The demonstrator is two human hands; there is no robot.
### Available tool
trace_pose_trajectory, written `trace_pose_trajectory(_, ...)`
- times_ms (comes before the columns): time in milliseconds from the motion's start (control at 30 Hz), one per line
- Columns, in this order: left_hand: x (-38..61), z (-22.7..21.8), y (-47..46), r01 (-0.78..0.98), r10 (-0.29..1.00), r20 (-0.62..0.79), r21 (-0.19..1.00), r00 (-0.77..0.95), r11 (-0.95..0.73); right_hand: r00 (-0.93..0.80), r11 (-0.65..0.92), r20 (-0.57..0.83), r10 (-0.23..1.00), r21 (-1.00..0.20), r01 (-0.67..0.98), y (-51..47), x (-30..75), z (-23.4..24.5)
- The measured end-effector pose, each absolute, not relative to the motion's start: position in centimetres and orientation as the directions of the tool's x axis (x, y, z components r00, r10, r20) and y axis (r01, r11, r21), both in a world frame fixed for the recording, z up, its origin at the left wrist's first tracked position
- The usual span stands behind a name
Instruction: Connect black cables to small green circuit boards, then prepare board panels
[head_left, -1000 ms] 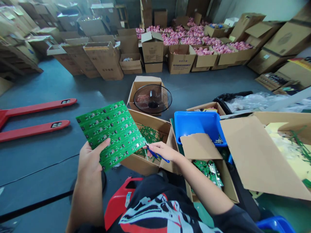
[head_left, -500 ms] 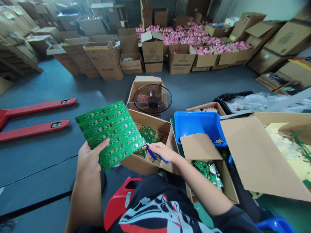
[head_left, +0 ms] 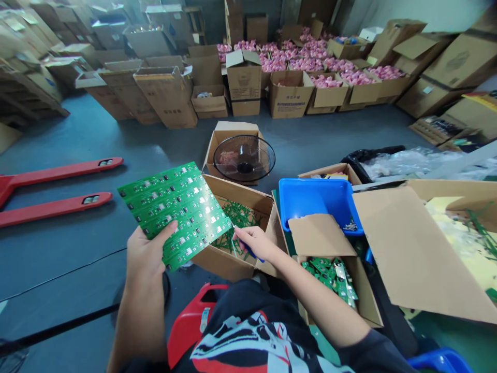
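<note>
A large green circuit board panel (head_left: 174, 207), lined with rows of small components, is gripped at its lower left edge by my left hand (head_left: 149, 246), thumb on top. My right hand (head_left: 254, 242) is wrapped around blue-handled pliers (head_left: 252, 252), whose tips meet the panel's right corner. Whether the jaws bite the board is too small to tell. Beneath them stands a cardboard box (head_left: 233, 267) with many thin green strips (head_left: 240, 215) inside. At my right forearm, another box holds loose green circuit boards (head_left: 337, 280).
A blue plastic bin (head_left: 314, 194) with small metal parts stands right of the strip box. A dark fan guard (head_left: 244, 158) lies on a box ahead. Red pallet forks (head_left: 58, 207) reach in from the left. Large cardboard flaps (head_left: 419, 248) jut up at right.
The panel has tilted slightly, so its surface catches more light. My right hand has turned a little around the pliers, hiding more of their handles.
</note>
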State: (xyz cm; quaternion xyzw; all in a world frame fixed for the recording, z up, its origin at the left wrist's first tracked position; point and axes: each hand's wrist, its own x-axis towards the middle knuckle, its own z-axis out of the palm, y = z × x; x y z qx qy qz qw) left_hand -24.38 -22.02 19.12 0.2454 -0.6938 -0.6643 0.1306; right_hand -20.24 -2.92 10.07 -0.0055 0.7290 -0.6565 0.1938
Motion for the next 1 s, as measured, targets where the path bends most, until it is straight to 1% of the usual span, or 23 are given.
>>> trace_pose_trajectory(67, -24.3, 18.4, -22.2, -0.136, -0.535, -0.038, 0.980, -0.844, 0.145, -0.939, 0.328, -0.294, -0.177, -0.918, 0.225, -3.4, -20.4, 10.1)
trace_pose_trajectory(133, -24.1, 17.9, -22.4, -0.113, -0.525, 0.096, 0.929, -0.846, 0.352, -0.943, 0.431, -0.305, -0.132, -0.875, 0.223, -3.8, -20.6, 10.2)
trace_pose_trajectory(200, -23.9, 17.8, -22.7, -0.086, -0.465, 0.211, 0.837, -0.860, 0.541, -0.943, 0.485, -0.315, -0.112, -0.845, 0.225, -4.0, -20.8, 10.3)
trace_pose_trajectory(267, -23.8, 18.0, -23.3, -0.069, -0.401, 0.297, 0.725, -0.867, 0.685, -0.935, 0.568, -0.342, -0.091, -0.789, 0.233, -3.9, -21.2, 10.2)
trace_pose_trajectory(300, -23.8, 18.2, -23.7, -0.072, -0.393, 0.330, 0.681, -0.858, 0.729, -0.930, 0.610, -0.360, -0.078, -0.755, 0.241, -3.8, -21.4, 10.0)
trace_pose_trajectory(333, -23.8, 18.5, -24.1, -0.078, -0.408, 0.361, 0.662, -0.839, 0.746, -0.924, 0.647, -0.377, -0.063, -0.720, 0.250, -3.5, -21.7, 9.8)
trace_pose_trajectory(367, -23.9, 18.8, -24.5, -0.077, -0.438, 0.384, 0.674, -0.813, 0.735, -0.918, 0.675, -0.392, -0.050, -0.691, 0.259, -3.3, -22.0, 9.6)
trace_pose_trajectory(433, -24.2, 19.4, -25.0, -0.022, -0.518, 0.400, 0.775, -0.756, 0.632, -0.914, 0.691, -0.404, -0.036, -0.671, 0.269, -3.1, -22.7, 9.0)
trace_pose_trajectory(500, -24.4, 19.8, -24.7, 0.045, -0.574, 0.359, 0.872, -0.736, 0.488, -0.916, 0.697, -0.401, -0.028, -0.664, 0.270, -3.1, -23.4, 8.5)
trace_pose_trajectory(567, -24.5, 20.0, -23.9, 0.053, -0.605, 0.271, 0.934, -0.748, 0.354, -0.920, 0.688, -0.392, -0.019, -0.672, 0.273, -3.4, -24.0, 8.1)
trace_pose_trajectory(633, -24.3, 20.1, -22.8, 0.006, -0.610, 0.126, 0.981, -0.783, 0.194, -0.923, 0.657, -0.384, -0.017, -0.700, 0.279, -3.5, -24.3, 7.8)
trace_pose_trajectory(733, -24.1, 20.0, -21.2, -0.124, -0.538, -0.111, 0.992, -0.836, -0.012, -0.932, 0.571, -0.363, -0.020, -0.769, 0.287, -2.8, -23.7, 7.8)
trace_pose_trajectory(800, -24.1, 20.0, -20.1, -0.214, -0.459, -0.219, 0.975, -0.861, -0.063, -0.940, 0.501, -0.341, -0.001, -0.814, 0.295, -1.5, -22.2, 7.9)
trace_pose_trajectory(867, -24.2, 20.0, -18.5, -0.262, -0.362, -0.268, 0.963, -0.893, -0.069, -0.947, 0.426, -0.319, 0.038, -0.852, 0.304, 0.2, -19.5, 8.1)
trace_pose_trajectory(933, -24.2, 20.0, -16.2, -0.301, -0.252, -0.301, 0.953, -0.920, -0.039, -0.946, 0.352, -0.307, 0.106, -0.878, 0.325, 2.2, -15.7, 8.3)
trace_pose_trajectory(1000, -24.0, 20.1, -13.2, -0.365, -0.135, -0.359, 0.931, -0.923, 0.015, -0.932, 0.305, -0.296, 0.210, -0.886, 0.350, 3.9, -10.8, 8.3)
